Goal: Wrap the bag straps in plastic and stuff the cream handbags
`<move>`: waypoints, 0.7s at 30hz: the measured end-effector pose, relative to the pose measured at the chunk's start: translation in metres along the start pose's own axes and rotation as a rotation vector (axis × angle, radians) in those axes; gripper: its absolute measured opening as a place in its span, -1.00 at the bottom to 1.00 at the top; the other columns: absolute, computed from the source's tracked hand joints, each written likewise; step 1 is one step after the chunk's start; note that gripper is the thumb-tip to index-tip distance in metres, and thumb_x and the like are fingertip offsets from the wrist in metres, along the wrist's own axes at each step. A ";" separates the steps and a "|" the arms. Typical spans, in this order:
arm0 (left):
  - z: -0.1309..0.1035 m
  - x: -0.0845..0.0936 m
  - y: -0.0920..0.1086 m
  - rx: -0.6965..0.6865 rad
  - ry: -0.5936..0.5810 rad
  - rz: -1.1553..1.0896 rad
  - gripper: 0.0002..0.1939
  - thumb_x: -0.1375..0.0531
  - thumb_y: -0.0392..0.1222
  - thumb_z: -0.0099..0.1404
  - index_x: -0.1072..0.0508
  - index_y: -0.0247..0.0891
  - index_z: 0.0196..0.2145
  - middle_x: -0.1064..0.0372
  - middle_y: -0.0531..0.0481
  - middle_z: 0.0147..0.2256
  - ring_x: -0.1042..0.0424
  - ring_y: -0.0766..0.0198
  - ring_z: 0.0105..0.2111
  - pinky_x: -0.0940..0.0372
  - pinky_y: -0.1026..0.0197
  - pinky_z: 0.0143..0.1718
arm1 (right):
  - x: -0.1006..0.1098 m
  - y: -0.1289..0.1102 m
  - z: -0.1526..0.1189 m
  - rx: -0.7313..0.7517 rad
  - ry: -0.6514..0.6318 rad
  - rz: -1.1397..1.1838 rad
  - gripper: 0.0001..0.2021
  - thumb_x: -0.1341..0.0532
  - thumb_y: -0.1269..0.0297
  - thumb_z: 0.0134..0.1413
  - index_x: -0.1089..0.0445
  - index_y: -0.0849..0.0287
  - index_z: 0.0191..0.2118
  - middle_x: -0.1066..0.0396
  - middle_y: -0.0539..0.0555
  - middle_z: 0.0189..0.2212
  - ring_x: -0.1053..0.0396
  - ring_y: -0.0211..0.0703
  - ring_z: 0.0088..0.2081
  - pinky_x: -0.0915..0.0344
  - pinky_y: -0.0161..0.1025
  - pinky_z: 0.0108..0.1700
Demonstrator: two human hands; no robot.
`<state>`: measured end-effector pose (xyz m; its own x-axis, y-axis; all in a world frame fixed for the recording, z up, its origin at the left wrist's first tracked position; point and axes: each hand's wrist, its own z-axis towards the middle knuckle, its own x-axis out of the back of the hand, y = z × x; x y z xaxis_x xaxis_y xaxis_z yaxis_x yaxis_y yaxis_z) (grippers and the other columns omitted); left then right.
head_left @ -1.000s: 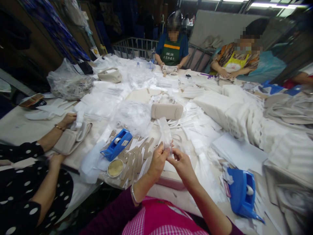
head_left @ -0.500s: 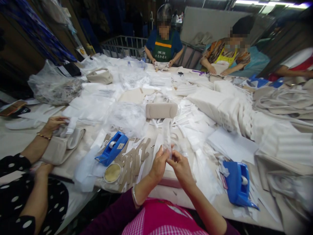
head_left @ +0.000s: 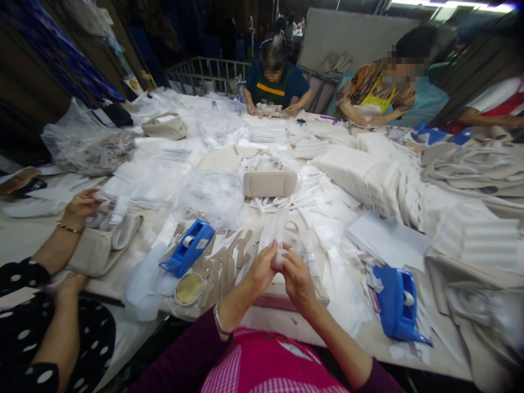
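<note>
My left hand [head_left: 262,267] and my right hand [head_left: 295,277] meet over the near table edge, both pinching the lower end of a small clear plastic sleeve [head_left: 278,237] that stands up between the fingers. Under the hands lies a pale pink flat piece [head_left: 275,299]. To the left of my left hand lie several brown card strips [head_left: 223,261], a round yellow tin [head_left: 188,288] and a blue tape dispenser [head_left: 188,246]. A second blue tape dispenser [head_left: 398,310] stands to the right of my right hand.
A beige pouch [head_left: 269,183] lies mid-table among white paper and plastic bags [head_left: 213,196]. White folded stacks [head_left: 385,180] fill the right side. A person in a polka-dot sleeve [head_left: 24,273] handles a beige bag [head_left: 98,245] at left. Two people sit at the far edge.
My hands have drawn closer together and lower on the plastic sleeve, which now stands shorter above my fingers. The view tilted slightly. The person at left moved a hand a little.
</note>
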<state>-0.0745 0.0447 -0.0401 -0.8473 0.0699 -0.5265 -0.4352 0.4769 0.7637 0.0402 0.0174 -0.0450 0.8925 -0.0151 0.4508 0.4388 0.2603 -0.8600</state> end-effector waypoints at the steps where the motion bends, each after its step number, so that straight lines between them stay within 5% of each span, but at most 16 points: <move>1: 0.001 0.002 0.001 0.024 -0.021 -0.008 -0.65 -0.11 0.08 0.24 -0.49 -0.22 -0.21 -0.44 -0.12 -0.24 -0.40 0.09 -0.20 -0.27 0.13 -0.20 | 0.000 0.001 -0.001 0.042 -0.005 -0.029 -0.83 -0.06 0.39 0.09 -0.25 0.14 -0.50 -0.25 0.05 -0.42 -0.21 -0.12 -0.28 -0.17 -0.16 -0.19; 7: -0.003 0.002 -0.005 -0.158 0.118 0.133 -0.70 -0.21 -0.02 0.18 -0.46 -0.17 -0.15 -0.42 -0.07 -0.18 -0.35 0.10 -0.11 -0.23 0.14 -0.05 | -0.005 0.001 -0.001 -0.294 -0.058 0.160 -0.94 -0.13 0.29 0.03 -0.31 0.15 -0.37 -0.23 -0.02 -0.49 -0.19 -0.18 -0.41 -0.19 -0.22 -0.33; 12: 0.003 0.006 -0.009 0.041 -0.039 -0.020 -0.64 -0.10 0.08 0.26 -0.45 -0.22 -0.16 -0.42 -0.09 -0.28 -0.39 0.16 -0.28 -0.27 0.17 -0.24 | -0.005 0.010 -0.005 -0.012 0.008 0.027 -0.87 -0.09 0.35 0.04 -0.29 0.15 -0.49 -0.28 0.05 -0.41 -0.21 -0.13 -0.30 -0.18 -0.17 -0.20; 18: 0.005 0.005 -0.025 -0.116 0.138 0.205 -0.63 -0.18 0.05 0.20 -0.42 -0.23 -0.12 -0.39 -0.10 -0.12 -0.35 0.14 -0.10 -0.19 0.13 0.01 | -0.004 0.018 -0.009 -0.353 -0.122 0.218 -0.92 -0.17 0.29 -0.03 -0.31 0.15 -0.36 -0.26 -0.03 -0.48 -0.20 -0.18 -0.41 -0.19 -0.24 -0.33; 21: 0.008 0.005 -0.023 0.012 0.050 0.110 -0.57 -0.12 0.11 0.23 -0.43 -0.30 -0.14 -0.39 -0.13 -0.18 -0.37 0.16 -0.18 -0.24 0.14 -0.08 | -0.004 0.022 -0.013 -0.200 -0.043 0.128 -0.88 -0.11 0.30 0.04 -0.26 0.14 -0.48 -0.22 -0.01 -0.50 -0.18 -0.19 -0.40 -0.17 -0.24 -0.32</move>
<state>-0.0660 0.0409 -0.0630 -0.9039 0.0787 -0.4204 -0.3355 0.4792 0.8111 0.0478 0.0107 -0.0690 0.9388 0.0479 0.3410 0.3380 0.0611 -0.9392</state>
